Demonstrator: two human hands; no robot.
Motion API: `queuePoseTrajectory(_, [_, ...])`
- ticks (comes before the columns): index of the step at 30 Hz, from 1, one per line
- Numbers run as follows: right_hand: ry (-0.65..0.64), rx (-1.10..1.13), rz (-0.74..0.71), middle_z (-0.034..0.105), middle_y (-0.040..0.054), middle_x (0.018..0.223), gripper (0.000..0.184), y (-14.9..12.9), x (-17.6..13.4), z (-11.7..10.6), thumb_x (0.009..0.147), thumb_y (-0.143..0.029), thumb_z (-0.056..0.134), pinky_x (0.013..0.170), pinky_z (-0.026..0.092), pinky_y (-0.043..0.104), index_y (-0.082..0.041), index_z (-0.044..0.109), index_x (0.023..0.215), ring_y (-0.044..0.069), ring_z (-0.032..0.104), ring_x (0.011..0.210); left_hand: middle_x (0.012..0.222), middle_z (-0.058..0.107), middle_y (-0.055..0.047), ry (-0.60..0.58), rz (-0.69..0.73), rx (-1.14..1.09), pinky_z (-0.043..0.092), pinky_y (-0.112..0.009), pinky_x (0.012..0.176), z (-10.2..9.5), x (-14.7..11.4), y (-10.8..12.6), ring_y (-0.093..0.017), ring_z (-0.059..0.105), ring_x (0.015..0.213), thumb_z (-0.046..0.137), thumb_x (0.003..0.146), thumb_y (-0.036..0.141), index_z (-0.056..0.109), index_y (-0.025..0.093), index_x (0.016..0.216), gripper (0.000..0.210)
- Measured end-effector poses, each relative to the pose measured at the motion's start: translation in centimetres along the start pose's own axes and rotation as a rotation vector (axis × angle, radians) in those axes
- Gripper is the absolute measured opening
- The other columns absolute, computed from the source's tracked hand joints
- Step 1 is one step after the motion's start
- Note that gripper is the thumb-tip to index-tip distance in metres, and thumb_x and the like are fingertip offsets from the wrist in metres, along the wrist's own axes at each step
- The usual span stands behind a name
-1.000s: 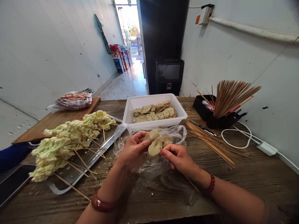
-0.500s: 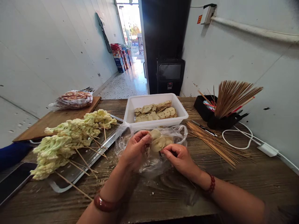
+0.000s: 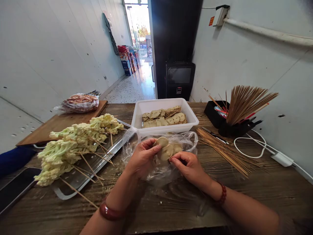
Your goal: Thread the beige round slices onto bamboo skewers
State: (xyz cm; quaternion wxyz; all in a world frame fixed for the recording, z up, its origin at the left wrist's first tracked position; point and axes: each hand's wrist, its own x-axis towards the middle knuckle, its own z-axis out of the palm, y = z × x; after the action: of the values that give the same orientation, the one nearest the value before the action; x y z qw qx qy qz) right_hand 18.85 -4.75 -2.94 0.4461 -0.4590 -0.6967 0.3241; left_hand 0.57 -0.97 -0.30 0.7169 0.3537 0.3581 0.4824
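Between my hands are thin, round, pale slices that look like potato. My left hand point(image 3: 144, 155) pinches one slice point(image 3: 162, 141) between thumb and fingers. Close beside it, more overlapping slices point(image 3: 172, 150) sit above an open clear plastic bag point(image 3: 161, 176). My right hand point(image 3: 187, 164) is closed in a pinch on a thin bamboo skewer point(image 3: 170, 157) at the lower edge of these slices; most of the skewer is hidden. Just beyond the bag, a white plastic tub point(image 3: 165, 130) holds skewered slices point(image 3: 158, 121) in rows.
On the left, skewered cauliflower point(image 3: 78, 137) lies across a metal tray point(image 3: 80, 187), near a cutting board point(image 3: 36, 130) with a bagged food pack point(image 3: 79, 102). Loose skewers point(image 3: 225, 151) lie right of the bag. Behind them stand a black holder point(image 3: 231, 129) and a white cable point(image 3: 249, 156).
The view has shifted slightly, moving the scene a little to the right. My left hand's slice is tilted more edge-on; both hands stay close together at the slices.
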Motion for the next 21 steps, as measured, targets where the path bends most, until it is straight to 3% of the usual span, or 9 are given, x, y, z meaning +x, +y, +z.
queuePoseTrajectory(4, [0.000,0.025,-0.004,0.071,0.0038,0.066,0.024,0.02,-0.03,-0.15,0.090,-0.025,0.056,0.058,0.046,0.024,-0.016,0.072,0.075,0.015,0.063,0.060,0.075,0.070,-0.003,-0.028,-0.030,-0.013,0.052,-0.024,0.059,0.29,-0.24,0.47,-0.013,0.063,0.062,0.087,0.061,0.025,0.073,0.014,0.085,0.029])
queuePoseTrajectory(10, [0.025,0.071,-0.077,0.072,0.0050,0.070,0.022,0.47,0.02,-0.17,0.091,-0.024,0.056,0.061,0.049,0.024,-0.014,0.074,0.083,0.016,0.065,0.063,0.063,0.066,0.000,0.050,-0.055,-0.071,0.048,-0.021,0.053,0.29,-0.01,0.83,-0.010,0.058,0.054,0.089,0.057,0.026,0.071,0.013,0.076,0.029])
queuePoseTrajectory(21, [-0.007,0.062,-0.141,0.077,0.0075,0.082,0.024,0.72,-0.10,-0.08,0.091,-0.020,0.054,0.066,0.054,0.028,-0.017,0.077,0.098,0.018,0.070,0.073,0.064,0.067,0.000,0.118,-0.019,-0.070,0.047,-0.020,0.055,0.00,0.17,0.43,-0.009,0.057,0.056,0.090,0.053,0.026,0.071,0.013,0.072,0.030])
